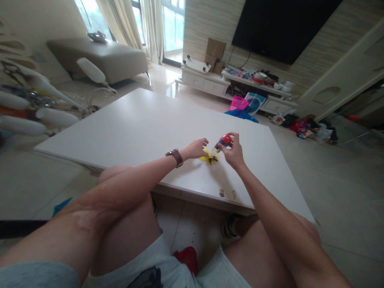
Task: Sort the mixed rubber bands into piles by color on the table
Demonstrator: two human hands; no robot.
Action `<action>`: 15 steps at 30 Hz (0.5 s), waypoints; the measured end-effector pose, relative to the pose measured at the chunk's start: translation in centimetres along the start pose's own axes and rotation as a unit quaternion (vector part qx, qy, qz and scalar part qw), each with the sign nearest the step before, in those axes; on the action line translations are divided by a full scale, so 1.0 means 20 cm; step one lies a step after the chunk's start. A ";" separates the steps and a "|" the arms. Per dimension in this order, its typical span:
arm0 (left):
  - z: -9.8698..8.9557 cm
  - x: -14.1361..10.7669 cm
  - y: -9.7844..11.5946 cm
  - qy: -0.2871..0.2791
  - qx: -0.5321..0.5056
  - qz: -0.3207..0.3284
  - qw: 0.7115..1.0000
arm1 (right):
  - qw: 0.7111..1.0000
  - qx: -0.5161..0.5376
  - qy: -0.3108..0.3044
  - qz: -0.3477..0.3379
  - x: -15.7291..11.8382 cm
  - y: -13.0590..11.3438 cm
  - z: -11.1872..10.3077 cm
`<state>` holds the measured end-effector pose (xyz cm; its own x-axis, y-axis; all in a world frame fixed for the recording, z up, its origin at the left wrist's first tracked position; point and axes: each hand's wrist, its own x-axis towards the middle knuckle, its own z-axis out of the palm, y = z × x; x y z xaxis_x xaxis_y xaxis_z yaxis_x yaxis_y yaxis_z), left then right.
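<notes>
My right hand (235, 154) grips a small clear container (224, 141) with red and dark blue in or on it. The container is tilted, its clear end pointing down to the left, just above a little pile of yellow and black pieces (210, 157) on the white table (168, 128). What the pieces are is too small to tell. At the pile's left side is my left hand (196, 149), palm turned inward, fingers apart and bent, holding nothing that I can see. A brown-strapped watch (175, 157) is on my left wrist.
Near the table's front edge are a small yellow and blue cartoon sticker (221, 193) and a faint pale mark (234, 194). Beyond the table stand a pink basket (239, 103) and a low white cabinet (204, 85). A lamp with white shades (91, 70) is at the left.
</notes>
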<state>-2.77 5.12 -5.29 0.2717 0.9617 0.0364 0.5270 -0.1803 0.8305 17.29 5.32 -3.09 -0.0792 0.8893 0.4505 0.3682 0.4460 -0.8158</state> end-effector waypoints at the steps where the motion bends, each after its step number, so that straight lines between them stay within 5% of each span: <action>1: 0.00 0.00 0.00 0.004 -0.014 -0.017 1.000 | 1.000 0.010 0.013 0.010 0.00 0.00 0.00; 5: 0.04 -0.02 0.03 -0.016 -0.169 -0.081 0.982 | 0.984 0.140 0.072 0.086 0.02 -0.01 -0.01; 10: 0.10 -0.08 0.11 -0.053 -0.445 -0.087 0.890 | 0.931 0.295 0.089 0.193 0.02 -0.03 0.02; 15: 0.08 -0.08 0.12 -0.109 -0.511 -0.073 0.850 | 0.912 0.344 0.052 0.220 -0.02 -0.08 0.05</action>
<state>-0.61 2.78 -4.20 0.4651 0.8772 -0.1191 -0.3764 0.3177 0.8703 15.74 4.30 -2.43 0.0367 0.9989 0.0282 -0.3272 0.0387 -0.9442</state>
